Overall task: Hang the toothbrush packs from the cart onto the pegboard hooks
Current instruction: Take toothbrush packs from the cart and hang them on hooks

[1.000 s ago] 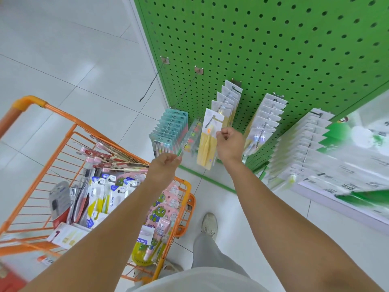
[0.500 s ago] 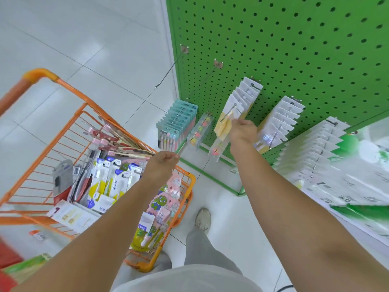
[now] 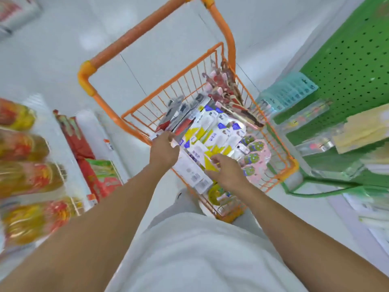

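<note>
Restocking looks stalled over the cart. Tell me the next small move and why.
Probably pinch one yellow-and-white pack with the right hand and lift it toward the green pegboard. Both hands are down in the orange cart, the left hand on packs near the rim; nothing is lifted yet.

1 orange cart (image 3: 212, 9), 2 hands, 1 green pegboard (image 3: 349, 60), 4 frog packs (image 3: 255, 153).

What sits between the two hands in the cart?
In the head view, white toothbrush packs with yellow and blue print lie between the left hand and right hand, inside the orange wire cart; no bare gap.
</note>
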